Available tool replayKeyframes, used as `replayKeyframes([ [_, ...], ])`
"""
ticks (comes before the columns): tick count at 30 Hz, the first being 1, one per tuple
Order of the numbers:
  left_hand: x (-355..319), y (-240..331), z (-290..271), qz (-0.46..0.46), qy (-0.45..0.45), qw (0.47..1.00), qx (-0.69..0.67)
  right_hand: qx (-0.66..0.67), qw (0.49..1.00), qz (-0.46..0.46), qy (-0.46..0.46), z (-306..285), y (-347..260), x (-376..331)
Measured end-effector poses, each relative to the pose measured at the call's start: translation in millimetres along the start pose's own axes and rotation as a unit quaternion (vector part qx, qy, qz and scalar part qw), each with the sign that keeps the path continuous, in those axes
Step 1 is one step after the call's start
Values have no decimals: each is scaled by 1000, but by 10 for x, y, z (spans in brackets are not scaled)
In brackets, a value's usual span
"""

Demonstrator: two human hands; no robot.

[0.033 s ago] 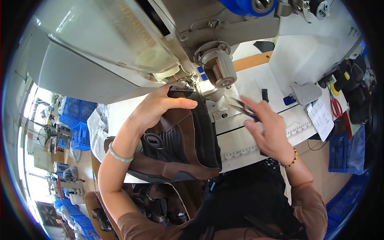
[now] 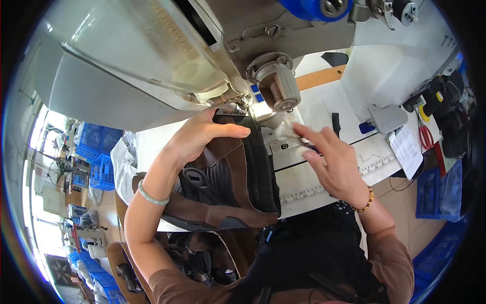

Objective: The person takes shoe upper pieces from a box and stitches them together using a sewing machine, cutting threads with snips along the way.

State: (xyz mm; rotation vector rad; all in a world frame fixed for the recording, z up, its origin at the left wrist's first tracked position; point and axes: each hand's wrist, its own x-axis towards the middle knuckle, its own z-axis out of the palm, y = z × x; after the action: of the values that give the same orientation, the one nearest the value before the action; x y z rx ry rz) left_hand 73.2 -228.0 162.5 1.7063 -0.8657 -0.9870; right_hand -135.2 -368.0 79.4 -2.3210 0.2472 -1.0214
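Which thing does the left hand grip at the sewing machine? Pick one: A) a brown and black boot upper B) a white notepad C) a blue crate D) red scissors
A: the left hand clasps the brown and black boot upper beside the sewing machine.

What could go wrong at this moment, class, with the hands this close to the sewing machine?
1. The left hand holds the brown boot right up at the sewing machine, so a finger might get caught near the needle.
2. The right hand hovers over the machine bed with a small dark tool; it could perhaps slip or drop.
3. Most of the boot hangs off the table edge, so its weight may drag the seam crooked.
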Motion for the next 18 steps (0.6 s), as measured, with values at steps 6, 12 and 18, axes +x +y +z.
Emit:
replayKeyframes([
  [6, -8, 14, 12, -29, 0, 999, -18, -83, 995, -56, 28, 157, -25, 97],
  [12, 12, -34, -13, -25, -8, 999, -21, -102, 985, -123, 58, 202, -30, 145],
  [18, 33, -54, -31, -4, -7, 1000, 2, -168, 961, -207, 79, 159, 38, 281],
])
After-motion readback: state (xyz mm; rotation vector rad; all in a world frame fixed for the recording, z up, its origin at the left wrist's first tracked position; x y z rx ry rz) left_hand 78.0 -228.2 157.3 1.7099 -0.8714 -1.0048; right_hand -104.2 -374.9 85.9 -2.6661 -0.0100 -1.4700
